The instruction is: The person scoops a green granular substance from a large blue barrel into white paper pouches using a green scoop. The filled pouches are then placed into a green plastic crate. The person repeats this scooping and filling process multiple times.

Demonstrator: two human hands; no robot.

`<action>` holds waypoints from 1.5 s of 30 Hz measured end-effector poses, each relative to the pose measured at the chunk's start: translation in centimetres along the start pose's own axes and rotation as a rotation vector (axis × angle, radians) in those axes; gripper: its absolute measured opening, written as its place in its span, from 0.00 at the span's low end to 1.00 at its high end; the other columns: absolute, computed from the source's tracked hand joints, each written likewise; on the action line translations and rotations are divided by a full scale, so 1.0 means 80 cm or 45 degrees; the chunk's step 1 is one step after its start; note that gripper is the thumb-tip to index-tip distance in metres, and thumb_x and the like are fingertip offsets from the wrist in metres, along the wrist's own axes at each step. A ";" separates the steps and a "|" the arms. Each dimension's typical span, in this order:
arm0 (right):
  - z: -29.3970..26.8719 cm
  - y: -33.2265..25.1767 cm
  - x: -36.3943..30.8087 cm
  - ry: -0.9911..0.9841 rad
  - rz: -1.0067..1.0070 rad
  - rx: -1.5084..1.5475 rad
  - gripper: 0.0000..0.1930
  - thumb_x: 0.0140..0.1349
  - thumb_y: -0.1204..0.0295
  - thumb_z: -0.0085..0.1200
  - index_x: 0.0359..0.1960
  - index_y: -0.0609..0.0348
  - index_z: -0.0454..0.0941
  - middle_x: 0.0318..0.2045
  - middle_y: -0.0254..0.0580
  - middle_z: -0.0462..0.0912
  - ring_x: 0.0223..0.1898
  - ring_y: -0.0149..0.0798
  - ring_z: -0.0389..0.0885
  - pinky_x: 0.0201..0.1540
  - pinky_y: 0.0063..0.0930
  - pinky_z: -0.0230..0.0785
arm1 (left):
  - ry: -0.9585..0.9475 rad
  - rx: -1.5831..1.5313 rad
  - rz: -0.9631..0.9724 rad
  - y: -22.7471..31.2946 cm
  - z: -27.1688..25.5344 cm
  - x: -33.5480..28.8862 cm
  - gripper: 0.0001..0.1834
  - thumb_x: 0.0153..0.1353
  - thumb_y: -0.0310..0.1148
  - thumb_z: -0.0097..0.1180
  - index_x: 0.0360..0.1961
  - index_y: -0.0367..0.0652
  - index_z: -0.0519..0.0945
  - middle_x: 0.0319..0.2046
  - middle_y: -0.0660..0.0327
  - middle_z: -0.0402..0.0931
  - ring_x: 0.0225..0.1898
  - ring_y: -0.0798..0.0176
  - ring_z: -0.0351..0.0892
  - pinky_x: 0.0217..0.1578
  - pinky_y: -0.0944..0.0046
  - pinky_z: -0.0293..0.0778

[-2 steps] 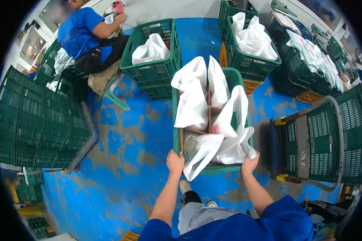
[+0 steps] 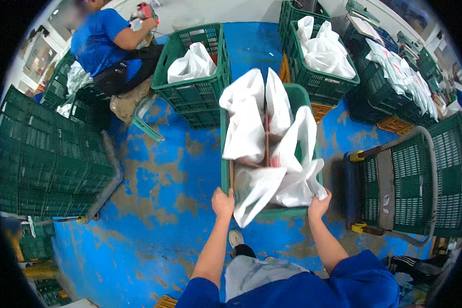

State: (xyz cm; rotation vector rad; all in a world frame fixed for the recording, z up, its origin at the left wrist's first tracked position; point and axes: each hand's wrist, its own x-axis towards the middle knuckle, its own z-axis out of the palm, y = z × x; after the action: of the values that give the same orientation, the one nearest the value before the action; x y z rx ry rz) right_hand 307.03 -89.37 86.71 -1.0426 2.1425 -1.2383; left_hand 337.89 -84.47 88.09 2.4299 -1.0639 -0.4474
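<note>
A green plastic crate (image 2: 288,211) is in front of me, with several white plastic bags (image 2: 245,134) standing in it. Brown dividers (image 2: 266,137) split its inside into compartments. My left hand (image 2: 223,203) is closed on the near left corner, beside a bag (image 2: 256,191) whose handle hangs over the near rim. On the near right corner, my right hand (image 2: 319,205) is closed too, touching the tip of another bag (image 2: 299,189). The fingers of both hands are partly hidden behind the crate's walls.
Ahead stand a green crate (image 2: 192,95) and a crate stack (image 2: 321,82), each holding white bags. A co-worker (image 2: 105,49) sits at the far left with a red tool. Stacked crates (image 2: 51,159) are at left, a cart with a bent metal handle (image 2: 430,169) at right.
The crate and my hands have shifted slightly away from me, with the bags in it. The co-worker's arm and red tool have moved a little left and down.
</note>
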 end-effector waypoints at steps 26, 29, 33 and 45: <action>0.256 -0.192 0.364 -0.470 -0.448 0.073 0.56 0.37 0.48 0.66 0.63 0.61 0.45 0.61 0.60 0.51 0.62 0.59 0.52 0.62 0.45 0.50 | 0.643 -0.655 -0.103 0.264 0.104 0.419 0.27 0.62 0.47 0.45 0.28 0.27 0.72 0.27 0.39 0.72 0.29 0.38 0.69 0.33 0.48 0.66; 0.133 -0.104 0.312 -0.648 -0.261 -0.534 0.42 0.46 0.51 0.58 0.61 0.53 0.54 0.61 0.58 0.52 0.57 0.62 0.61 0.57 0.48 0.58 | 0.364 -0.352 0.452 0.242 0.147 0.377 0.24 0.62 0.44 0.45 0.26 0.27 0.72 0.27 0.40 0.70 0.32 0.39 0.67 0.37 0.47 0.63; -0.044 0.046 0.225 -0.378 0.435 -0.532 0.31 0.49 0.54 0.55 0.54 0.54 0.66 0.54 0.58 0.65 0.52 0.57 0.67 0.53 0.44 0.63 | -0.201 0.088 0.904 0.242 0.247 0.323 0.18 0.55 0.39 0.52 0.21 0.31 0.70 0.24 0.43 0.70 0.26 0.42 0.67 0.30 0.46 0.66; -0.220 0.342 -0.393 0.681 1.689 -1.218 0.10 0.44 0.70 0.52 0.30 0.57 0.75 0.31 0.48 0.79 0.33 0.49 0.77 0.37 0.44 0.68 | -2.035 0.223 1.159 0.566 0.413 -0.181 0.09 0.56 0.34 0.54 0.30 0.40 0.71 0.20 0.61 0.68 0.15 0.65 0.67 0.13 0.64 0.65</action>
State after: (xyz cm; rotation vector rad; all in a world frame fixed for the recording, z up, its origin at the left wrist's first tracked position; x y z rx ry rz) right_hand 303.55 -46.74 71.99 0.6570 2.9241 0.2340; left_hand 285.93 -109.77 85.22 0.9778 -2.5644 -2.0241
